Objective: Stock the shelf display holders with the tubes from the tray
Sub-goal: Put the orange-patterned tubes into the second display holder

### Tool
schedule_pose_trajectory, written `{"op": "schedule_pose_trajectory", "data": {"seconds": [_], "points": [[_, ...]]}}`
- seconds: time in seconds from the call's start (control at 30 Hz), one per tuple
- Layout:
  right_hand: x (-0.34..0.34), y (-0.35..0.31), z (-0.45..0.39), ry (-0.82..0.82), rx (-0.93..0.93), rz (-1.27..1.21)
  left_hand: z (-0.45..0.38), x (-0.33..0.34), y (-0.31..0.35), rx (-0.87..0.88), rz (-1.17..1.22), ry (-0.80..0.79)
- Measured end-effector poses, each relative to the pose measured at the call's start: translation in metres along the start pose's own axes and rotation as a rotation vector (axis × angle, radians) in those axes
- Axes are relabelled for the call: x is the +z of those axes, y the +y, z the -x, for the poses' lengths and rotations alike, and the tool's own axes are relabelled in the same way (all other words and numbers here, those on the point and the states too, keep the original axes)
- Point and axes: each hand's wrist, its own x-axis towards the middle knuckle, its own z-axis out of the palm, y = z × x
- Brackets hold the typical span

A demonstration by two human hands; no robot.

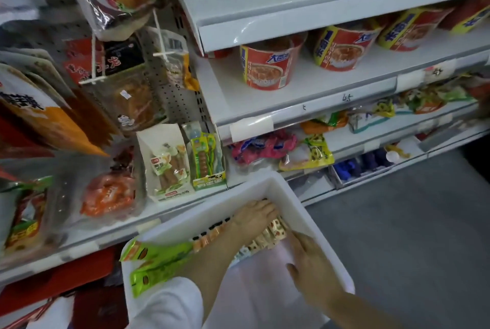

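A white tray (297, 204) sits low in the middle of the head view, in front of the shelves. A row of small cream and orange tubes (274, 233) lies across it. My left hand (254, 216) lies palm down on the far part of the row, its fingers curled over the tubes. From the right, my right hand (310, 262) touches the row's near end with straight fingers. On the shelf above the tray stand a green display holder (209, 167) with tubes in it and a white display holder (167, 167).
Green packets (159, 259) lie in the tray's left end. Red noodle cups (267, 66) stand on the upper right shelf, with snack bags (265, 145) on the shelf below. Hanging bags (124, 82) fill the pegboard at left. Grey floor (411, 222) is at right.
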Motion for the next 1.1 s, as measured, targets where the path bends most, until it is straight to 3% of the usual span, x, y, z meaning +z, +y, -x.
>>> {"op": "schedule_pose_trajectory", "data": {"seconds": [0.3,0.4,0.67,0.8,0.87,0.9,0.97,1.03,1.1], "points": [[0.045,0.003,-0.052,-0.155,0.111,0.006,-0.033,0.033,-0.019,0.127,-0.115,-0.011],[0.048,0.001,-0.060,-0.122,0.122,0.031,-0.039,0.032,-0.017,0.139,-0.122,0.045],[0.068,0.006,-0.036,0.002,0.118,-0.105,-0.037,0.029,-0.021,0.148,-0.013,-0.002],[0.069,-0.005,-0.020,0.018,0.231,-0.220,-0.035,0.026,-0.021,0.184,-0.032,-0.042],[0.061,-0.014,-0.018,-0.076,0.390,-0.267,-0.033,0.023,-0.018,0.193,-0.103,-0.041],[0.059,-0.019,-0.020,-0.177,0.522,-0.321,-0.034,0.022,-0.016,0.209,-0.149,-0.033],[0.055,-0.026,-0.026,-0.282,0.907,-0.814,-0.036,0.022,-0.010,0.230,-0.235,-0.038],[0.064,-0.032,-0.033,-0.174,1.168,-1.406,-0.036,0.024,-0.007,0.212,-0.254,-0.054],[0.074,-0.040,-0.039,0.002,1.282,-1.776,-0.034,0.026,-0.007,0.161,-0.219,-0.053]]}}
